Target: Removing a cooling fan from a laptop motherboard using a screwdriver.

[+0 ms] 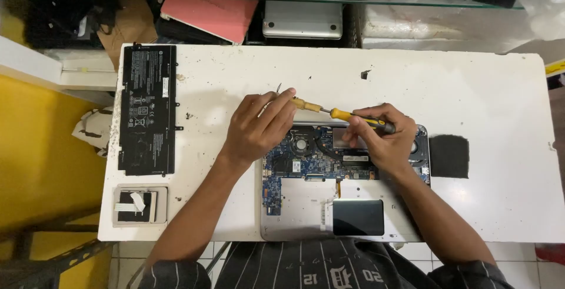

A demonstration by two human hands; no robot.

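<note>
Right hand [379, 133] grips the screwdriver [347, 116] handle; left hand [259, 127] pinches its shaft, steadying the tip above the open laptop [306, 201] beneath both.

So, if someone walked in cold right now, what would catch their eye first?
Probably the opened laptop at the near edge of the white table, its blue circuit board bare. Both hands meet above it: the right hand holds a yellow screwdriver, the left hand pinches its tip end. A flat black battery lies far left.
</note>
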